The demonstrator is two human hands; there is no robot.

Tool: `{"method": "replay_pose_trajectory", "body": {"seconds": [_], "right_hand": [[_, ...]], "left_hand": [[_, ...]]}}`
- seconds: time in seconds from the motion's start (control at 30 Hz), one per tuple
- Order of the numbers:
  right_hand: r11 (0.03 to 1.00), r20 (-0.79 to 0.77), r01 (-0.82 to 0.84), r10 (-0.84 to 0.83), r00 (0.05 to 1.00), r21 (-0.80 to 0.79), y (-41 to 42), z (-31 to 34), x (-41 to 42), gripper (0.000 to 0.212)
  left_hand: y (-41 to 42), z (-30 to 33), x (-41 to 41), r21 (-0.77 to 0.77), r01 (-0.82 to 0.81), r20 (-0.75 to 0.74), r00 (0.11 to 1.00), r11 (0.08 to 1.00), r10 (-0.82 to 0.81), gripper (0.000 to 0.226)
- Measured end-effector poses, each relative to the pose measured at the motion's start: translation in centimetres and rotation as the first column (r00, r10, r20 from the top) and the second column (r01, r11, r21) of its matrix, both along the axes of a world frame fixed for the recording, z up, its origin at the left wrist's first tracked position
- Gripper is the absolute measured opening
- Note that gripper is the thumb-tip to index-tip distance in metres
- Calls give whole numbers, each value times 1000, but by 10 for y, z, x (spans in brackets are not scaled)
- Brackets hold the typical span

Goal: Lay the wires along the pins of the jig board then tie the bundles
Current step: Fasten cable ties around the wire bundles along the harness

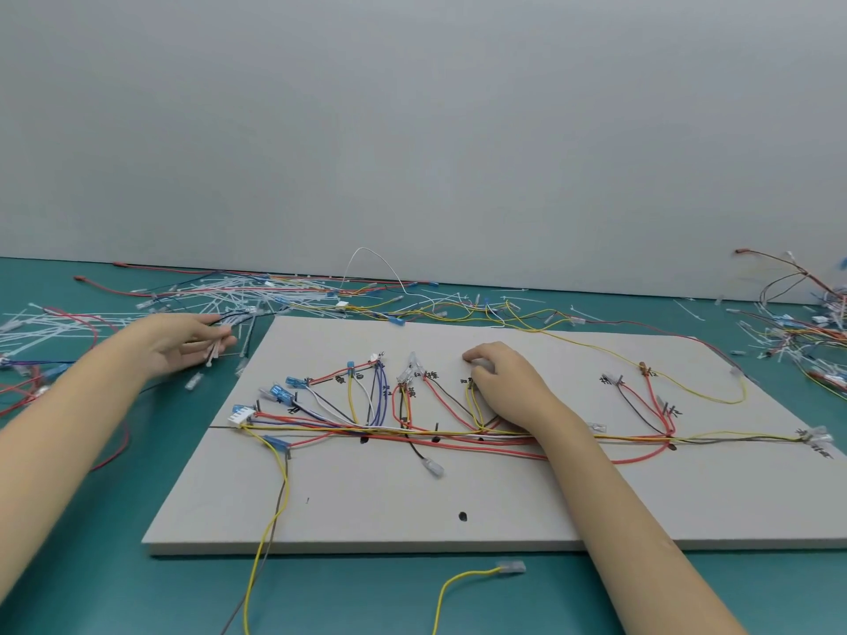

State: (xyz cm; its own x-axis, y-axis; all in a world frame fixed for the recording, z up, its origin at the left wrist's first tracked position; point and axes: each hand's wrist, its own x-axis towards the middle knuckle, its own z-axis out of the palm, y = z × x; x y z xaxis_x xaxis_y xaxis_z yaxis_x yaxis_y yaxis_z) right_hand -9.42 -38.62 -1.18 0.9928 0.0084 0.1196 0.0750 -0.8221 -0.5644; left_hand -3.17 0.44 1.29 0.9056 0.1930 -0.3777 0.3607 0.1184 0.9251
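Reaching out over the green surface (114, 520) beyond the upper-left corner of the jig board (412, 506), the left hand (183, 343) pinched a few white cable ties (215, 355) between thumb and fingers, at the near edge of the loose pile of cable ties (238, 295). The right hand (506, 387) rested on the board, fingers curled down onto the wires near the middle; whether its grip actually closed on a wire could not be told. The main wire bundle (412, 435) ran left to right along the pins, from the white connector (242, 414) to the far right end. That trunk lay to the right of and nearer than the left hand's ties, so tying probably called for carrying them rightward and setting them across the bundle's long axis, beside the right hand.
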Motion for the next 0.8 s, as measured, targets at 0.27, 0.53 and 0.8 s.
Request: {"method": "replay_pose_trajectory", "body": {"seconds": [0.27,0.53,0.8], "right_hand": [[1000,-2,3,-3,1000,-4,0,0,0,35],[1000,0,3,-3,1000,0,1,1,-1,35],[1000,1,0,0,1000,-7,1,2,-3,36]], "left_hand": [[13,1,-5,675,-216,236,969,706,71,29],[-4,22,-22,848,-330,391,917,414,-71,17],[-4,102,0,760,19,48,995,649,-85,11]]}}
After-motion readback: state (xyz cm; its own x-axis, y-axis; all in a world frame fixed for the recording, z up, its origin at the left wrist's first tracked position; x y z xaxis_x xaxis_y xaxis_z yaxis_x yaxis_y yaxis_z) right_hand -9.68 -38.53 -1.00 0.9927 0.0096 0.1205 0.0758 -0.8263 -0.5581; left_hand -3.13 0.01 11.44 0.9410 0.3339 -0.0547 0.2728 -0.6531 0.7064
